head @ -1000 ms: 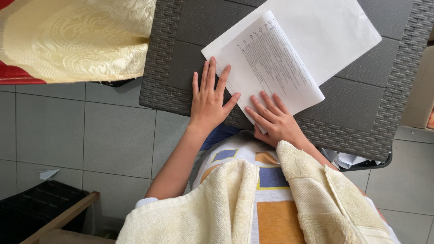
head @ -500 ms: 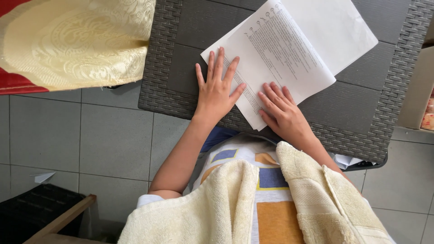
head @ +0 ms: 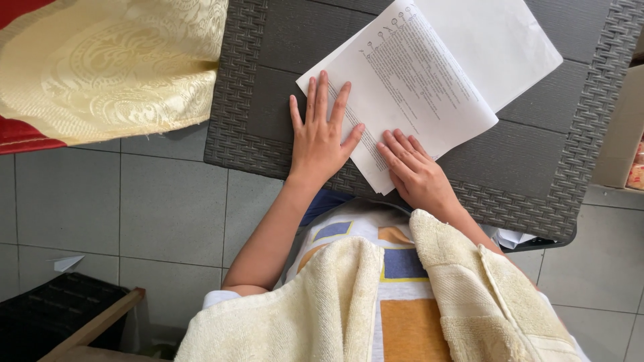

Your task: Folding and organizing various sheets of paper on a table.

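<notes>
**Two flat hands on a printed sheet**

Head view: The person's left hand lies palm down with its fingers spread wide, holding nothing. Its fingertips rest on the near left corner of a printed sheet of paper, while the heel of the hand sits on the dark woven tabletop. The right hand lies just beside it, also flat, fingers together and stretched out, pressing on the near edge of the same sheet; its grip too is open and closes on nothing. The printed sheet lies tilted across the tabletop, its text running diagonally, near the edge closest to the person. Under it, further right and away, lies a blank white sheet, partly covered by the printed one.

A cream towel hangs around the person's shoulders, down both sides of a shirt with blue, orange and yellow squares. At the upper left, a cream patterned cloth with a red edge lies beside the tabletop, well apart from the hands. Grey floor tiles show below it, and a dark woven stool with a wooden frame stands at the lower left corner.
</notes>
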